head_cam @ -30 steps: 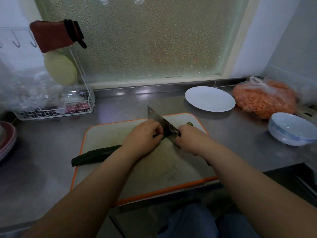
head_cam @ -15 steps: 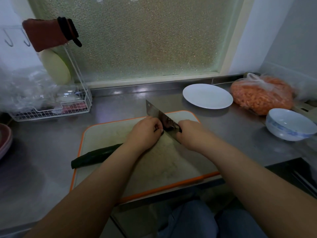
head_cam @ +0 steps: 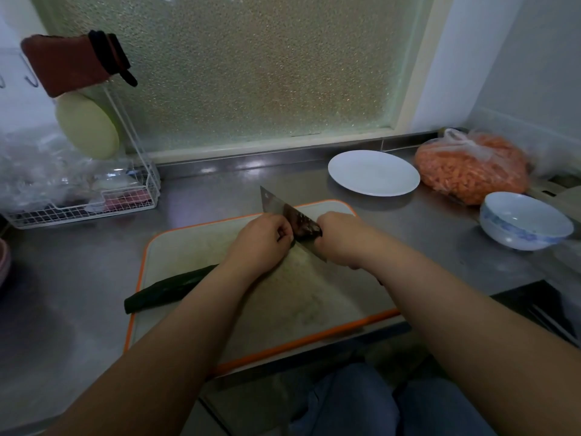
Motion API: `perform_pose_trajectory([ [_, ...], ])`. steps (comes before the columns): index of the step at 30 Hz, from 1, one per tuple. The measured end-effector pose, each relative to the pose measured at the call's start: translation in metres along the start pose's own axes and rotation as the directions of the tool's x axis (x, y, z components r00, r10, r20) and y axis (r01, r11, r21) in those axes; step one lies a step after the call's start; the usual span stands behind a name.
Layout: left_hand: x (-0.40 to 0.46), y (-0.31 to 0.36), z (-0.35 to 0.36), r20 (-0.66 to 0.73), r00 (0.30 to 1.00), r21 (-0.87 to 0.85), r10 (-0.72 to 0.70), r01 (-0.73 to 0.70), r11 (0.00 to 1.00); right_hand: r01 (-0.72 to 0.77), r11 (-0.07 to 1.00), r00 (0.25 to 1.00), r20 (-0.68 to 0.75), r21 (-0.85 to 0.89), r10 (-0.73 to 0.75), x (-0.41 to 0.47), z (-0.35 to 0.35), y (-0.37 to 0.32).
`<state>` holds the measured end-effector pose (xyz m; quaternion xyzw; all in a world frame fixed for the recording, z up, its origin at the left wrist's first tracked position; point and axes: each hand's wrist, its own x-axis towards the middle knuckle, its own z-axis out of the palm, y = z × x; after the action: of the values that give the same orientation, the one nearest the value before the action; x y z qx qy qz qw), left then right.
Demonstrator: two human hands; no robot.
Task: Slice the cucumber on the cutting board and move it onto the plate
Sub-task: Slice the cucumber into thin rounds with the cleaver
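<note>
Pressing down on the cucumber [head_cam: 168,289], the left hand [head_cam: 261,242] has its fingers curled over the far end, knuckles right against the cleaver [head_cam: 290,221], much as a moment ago. The right hand [head_cam: 341,239] is wrapped tight round the cleaver's handle, and the blade stands a touch nearer the left knuckles than before. The cucumber's free end trails out behind the left wrist, overhanging the cutting board [head_cam: 330,297] edge. Beyond the right hand sits the white plate [head_cam: 374,173] on the table [head_cam: 72,278], bare; a bowl [head_cam: 526,220] stands off to its right.
</note>
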<state>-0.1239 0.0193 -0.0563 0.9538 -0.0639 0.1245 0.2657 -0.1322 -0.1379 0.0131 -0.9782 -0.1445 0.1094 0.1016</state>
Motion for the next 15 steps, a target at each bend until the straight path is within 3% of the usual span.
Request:
perform_pose_trajectory([
  [9,-0.005,-0.003,0.001,-0.067,0.998,0.01,0.017,-0.016,1.0,-0.075,0.981,0.995,0.074,0.181,0.063,0.001,0.011,0.007],
  [15,-0.005,-0.002,0.001,-0.051,0.998,0.034,0.047,-0.045,0.998,-0.046,0.981,0.999,-0.019,0.189,0.05,-0.005,0.007,0.015],
])
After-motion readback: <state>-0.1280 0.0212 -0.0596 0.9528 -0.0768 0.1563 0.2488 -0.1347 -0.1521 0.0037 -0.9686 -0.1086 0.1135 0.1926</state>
